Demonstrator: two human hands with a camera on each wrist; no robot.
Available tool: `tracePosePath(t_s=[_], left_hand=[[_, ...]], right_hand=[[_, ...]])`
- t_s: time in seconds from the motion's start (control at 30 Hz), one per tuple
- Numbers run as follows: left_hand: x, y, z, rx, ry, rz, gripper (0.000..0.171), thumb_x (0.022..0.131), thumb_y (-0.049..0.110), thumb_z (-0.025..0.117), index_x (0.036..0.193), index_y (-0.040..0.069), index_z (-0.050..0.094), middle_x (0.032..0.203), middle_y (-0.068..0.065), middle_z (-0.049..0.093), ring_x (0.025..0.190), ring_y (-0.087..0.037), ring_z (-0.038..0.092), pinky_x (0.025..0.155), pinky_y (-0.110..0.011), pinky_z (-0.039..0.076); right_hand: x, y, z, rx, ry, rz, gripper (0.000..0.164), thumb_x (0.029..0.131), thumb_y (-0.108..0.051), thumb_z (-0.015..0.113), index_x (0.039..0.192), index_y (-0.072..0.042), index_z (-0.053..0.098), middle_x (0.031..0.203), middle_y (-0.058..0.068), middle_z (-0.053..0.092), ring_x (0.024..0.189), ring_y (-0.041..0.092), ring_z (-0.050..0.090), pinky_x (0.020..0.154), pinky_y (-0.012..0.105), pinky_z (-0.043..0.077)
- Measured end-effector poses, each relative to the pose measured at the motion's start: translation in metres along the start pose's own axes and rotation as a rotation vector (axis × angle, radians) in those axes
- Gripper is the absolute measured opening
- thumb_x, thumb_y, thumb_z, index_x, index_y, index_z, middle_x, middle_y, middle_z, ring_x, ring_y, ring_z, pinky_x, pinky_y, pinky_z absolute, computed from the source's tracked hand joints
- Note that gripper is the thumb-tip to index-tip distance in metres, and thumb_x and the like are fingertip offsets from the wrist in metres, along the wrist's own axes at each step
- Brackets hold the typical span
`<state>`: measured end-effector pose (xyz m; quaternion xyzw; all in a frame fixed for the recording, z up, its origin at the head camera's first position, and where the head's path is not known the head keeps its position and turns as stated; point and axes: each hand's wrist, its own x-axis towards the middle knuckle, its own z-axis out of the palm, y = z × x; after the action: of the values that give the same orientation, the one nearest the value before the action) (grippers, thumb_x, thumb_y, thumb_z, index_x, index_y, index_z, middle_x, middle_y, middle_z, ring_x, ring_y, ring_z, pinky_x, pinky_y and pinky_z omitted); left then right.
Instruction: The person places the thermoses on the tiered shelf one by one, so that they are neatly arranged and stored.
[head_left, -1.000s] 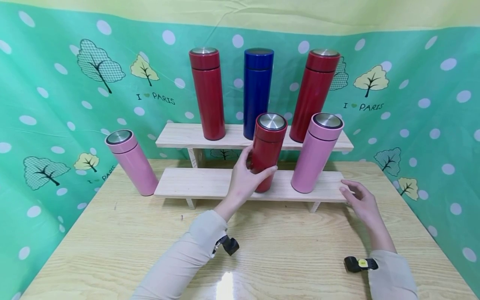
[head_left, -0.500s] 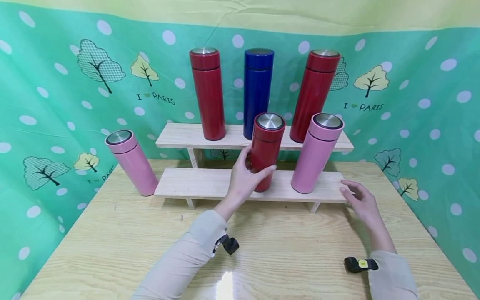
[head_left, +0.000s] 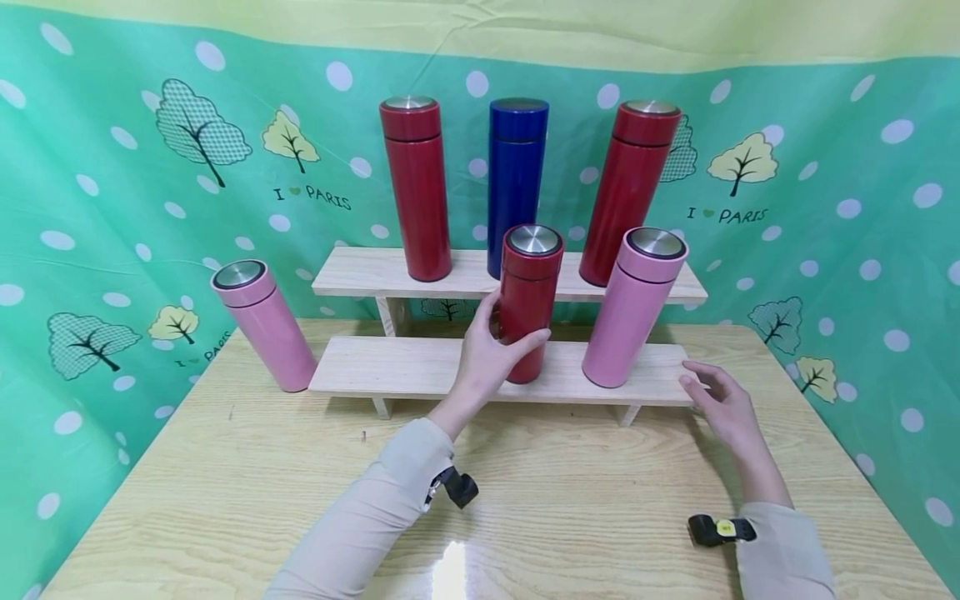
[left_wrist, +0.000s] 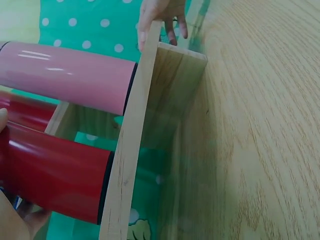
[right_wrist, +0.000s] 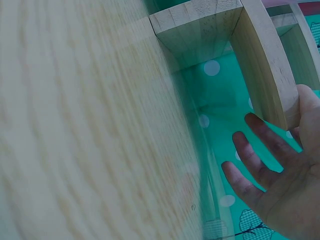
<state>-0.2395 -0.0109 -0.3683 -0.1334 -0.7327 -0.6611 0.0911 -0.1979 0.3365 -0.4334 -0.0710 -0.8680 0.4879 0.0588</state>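
My left hand (head_left: pixel 483 354) grips a red thermos bottle (head_left: pixel 528 304) around its body, thumb across the front. The bottle is upright, and its base meets the lower board of a two-tier wooden shelf (head_left: pixel 390 367). In the left wrist view the red bottle's (left_wrist: pixel 55 172) base is against the board, beside a pink thermos (left_wrist: pixel 70 77). My right hand (head_left: pixel 726 408) holds the right end of the lower board between thumb and index finger. In the right wrist view the thumb (right_wrist: pixel 306 100) touches the board end, and the other fingers spread loosely below.
On the upper board stand a red bottle (head_left: pixel 416 192), a blue bottle (head_left: pixel 516 183) and another red bottle (head_left: pixel 630 196). A pink bottle (head_left: pixel 266 325) stands on the table (head_left: pixel 525 492) left of the shelf. Green patterned cloth (head_left: pixel 247 217) hangs behind.
The red bottle in my left hand has shifted slightly left along the lower board and become more upright. My right hand has stayed at the board's end.
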Motion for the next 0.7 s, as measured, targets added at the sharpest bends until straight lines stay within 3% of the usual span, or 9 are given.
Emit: tracePosePath(t_s=[0.17, 0.33, 0.53, 0.7], left_hand=[[0.0012, -0.0022, -0.0011, 0.003, -0.013, 0.003, 0.075, 0.082, 0.035, 0.083, 0.144, 0.026, 0.042, 0.130, 0.002, 0.055, 0.116, -0.017, 0.056, 0.096, -0.037, 0.051], [0.0018, -0.0035, -0.0009, 0.006, -0.025, -0.005, 0.075, 0.081, 0.037, 0.083, 0.144, 0.028, 0.042, 0.131, 0.002, 0.055, 0.117, -0.017, 0.055, 0.096, -0.036, 0.051], [0.0019, -0.0027, -0.0021, 0.015, -0.038, -0.023, 0.077, 0.080, 0.038, 0.083, 0.145, 0.028, 0.042, 0.133, 0.001, 0.055, 0.119, -0.018, 0.055, 0.097, -0.035, 0.051], [-0.0011, -0.0015, -0.0055, 0.031, -0.060, -0.064, 0.080, 0.083, 0.038, 0.081, 0.150, 0.029, 0.038, 0.138, 0.001, 0.052, 0.123, -0.022, 0.053, 0.098, -0.037, 0.050]], right_hand=[[0.0010, 0.0010, 0.0010, 0.002, 0.006, -0.006, 0.064, 0.100, -0.047, 0.053, 0.145, -0.003, 0.044, 0.152, 0.029, 0.033, 0.134, 0.050, 0.036, 0.079, 0.011, 0.044], [0.0009, 0.0009, 0.0014, 0.011, 0.004, -0.003, 0.063, 0.100, -0.046, 0.053, 0.145, -0.003, 0.044, 0.153, 0.029, 0.032, 0.135, 0.050, 0.036, 0.075, 0.007, 0.041], [0.0008, -0.0003, 0.0008, -0.001, 0.002, 0.007, 0.063, 0.101, -0.046, 0.053, 0.146, -0.003, 0.043, 0.153, 0.028, 0.032, 0.136, 0.049, 0.035, 0.076, 0.008, 0.040], [0.0010, -0.0018, 0.0009, -0.010, -0.001, 0.009, 0.064, 0.100, -0.047, 0.053, 0.146, -0.003, 0.043, 0.153, 0.028, 0.032, 0.136, 0.049, 0.035, 0.083, 0.016, 0.045]])
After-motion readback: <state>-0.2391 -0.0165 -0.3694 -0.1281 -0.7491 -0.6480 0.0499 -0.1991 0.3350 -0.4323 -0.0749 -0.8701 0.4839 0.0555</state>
